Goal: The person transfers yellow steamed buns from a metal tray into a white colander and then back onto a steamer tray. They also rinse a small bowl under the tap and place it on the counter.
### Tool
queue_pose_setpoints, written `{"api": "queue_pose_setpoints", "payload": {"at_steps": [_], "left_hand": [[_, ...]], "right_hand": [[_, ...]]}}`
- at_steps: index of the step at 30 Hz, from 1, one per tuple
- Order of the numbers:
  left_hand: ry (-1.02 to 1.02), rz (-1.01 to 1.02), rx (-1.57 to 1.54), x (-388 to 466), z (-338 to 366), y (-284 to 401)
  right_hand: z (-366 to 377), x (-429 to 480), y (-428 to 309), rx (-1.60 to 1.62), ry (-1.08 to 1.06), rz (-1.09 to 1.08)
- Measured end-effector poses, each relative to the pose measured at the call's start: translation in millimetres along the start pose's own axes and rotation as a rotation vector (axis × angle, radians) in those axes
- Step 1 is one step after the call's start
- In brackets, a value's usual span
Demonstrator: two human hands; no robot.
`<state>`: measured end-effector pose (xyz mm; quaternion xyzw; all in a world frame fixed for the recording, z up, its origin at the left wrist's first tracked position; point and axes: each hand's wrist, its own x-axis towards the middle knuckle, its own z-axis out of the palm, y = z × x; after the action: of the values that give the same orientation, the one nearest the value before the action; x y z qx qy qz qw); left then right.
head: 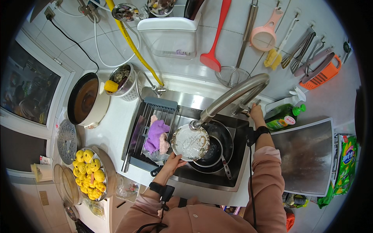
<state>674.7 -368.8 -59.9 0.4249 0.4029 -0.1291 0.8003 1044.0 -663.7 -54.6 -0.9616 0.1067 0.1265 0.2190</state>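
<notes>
My left hand grips the lower edge of a white plate with a patterned rim, held under the spout of the steel faucet. Water seems to lie on the plate. My right hand is on the faucet's lever, behind the sink at the right. Below the plate, in the steel sink, a small saucepan sits inside a larger dark pan. Purple and pink cloths lie on the drying rack at the sink's left side.
Left of the sink are an open cooker with brown liquid, a steamer of yellow buns and a steel bowl. A green soap bottle and a metal-faced board stand right. Utensils, including a red spatula, hang above.
</notes>
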Motion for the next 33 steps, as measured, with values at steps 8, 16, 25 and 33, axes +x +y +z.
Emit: {"api": "queue_pose_setpoints", "payload": {"at_steps": [8,16,25,33], "left_hand": [[-0.010,-0.003,0.001,-1,2,3],[0.006,0.006,-0.034,-1,1,-2],[0.017,-0.009,-0.029,0,-2,-5],[0.025,0.015,-0.029,2,-1,-4]], "right_hand": [[3,2,4,0.024,0.035,0.013],[8,6,11,0.058,0.096,-0.099],[7,9,13,0.056,0.029,-0.102],[10,16,17,0.074,0.021,-0.117]]}}
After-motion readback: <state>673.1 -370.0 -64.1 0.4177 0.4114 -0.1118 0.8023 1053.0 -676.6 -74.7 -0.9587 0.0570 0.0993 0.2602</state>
